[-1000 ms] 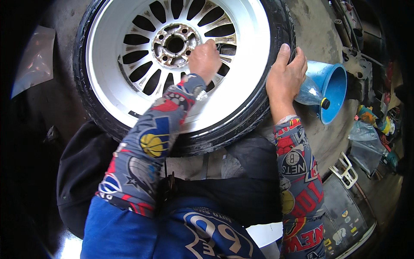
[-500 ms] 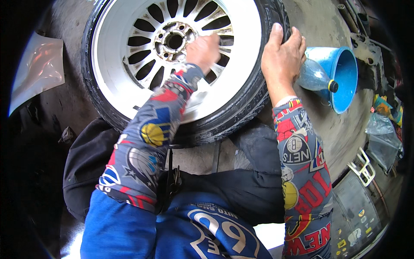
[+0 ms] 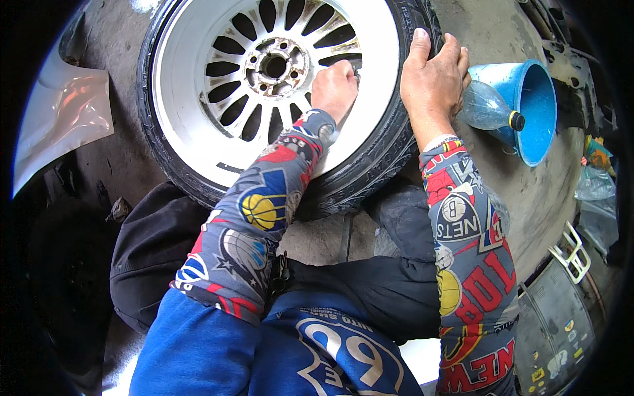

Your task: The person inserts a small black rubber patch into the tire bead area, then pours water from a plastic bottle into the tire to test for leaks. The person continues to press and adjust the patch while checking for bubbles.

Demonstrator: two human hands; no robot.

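L hand [image 3: 335, 91] narrow, fingers curled over spokes [image 3: 265, 122], just R of hub [image 3: 299, 63]; can't tell if gripping smth, fingertips hidden. R hand [image 3: 432, 82] wide, thumb + fingers spread on R side of tire [image 3: 373, 168], prob. to steady wheel [image 3: 181, 99]. Wheel directly under L hand, inner side up, close to knees, prob. for easy two-hand reach. Clear bottle [image 3: 485, 105] + blue bucket [image 3: 496, 71] just R of R hand, likely parked handy.

Stained grey floor [image 3: 489, 39] bears a blue bucket [image 3: 538, 125] beside a clear bottle [image 3: 485, 107], and a silvery panel [image 3: 66, 109] toward its visible left edge; what the wheel [image 3: 292, 65] rests on is hidden.
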